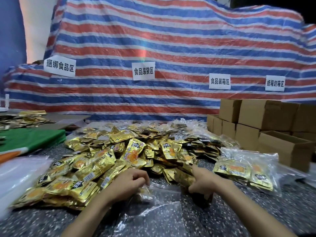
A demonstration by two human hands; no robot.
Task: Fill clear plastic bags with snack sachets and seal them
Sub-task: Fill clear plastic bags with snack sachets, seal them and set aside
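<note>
A big heap of gold snack sachets (119,151) covers the middle of the speckled table (51,219). In front of me lies a clear plastic bag (159,207), flat and crinkled. My left hand (127,183) pinches the bag's upper edge with curled fingers. My right hand (203,181) grips a small stack of gold sachets (183,175) at the heap's near edge, its index finger pointing out. A filled clear bag of sachets (246,168) lies to the right.
Brown cardboard boxes (259,127) are stacked at the right, one open-topped. A green sheet (30,139) and blurred clear bags (18,177) sit at the left. More sachets (22,118) lie far left. A striped tarp with paper signs (143,70) hangs behind.
</note>
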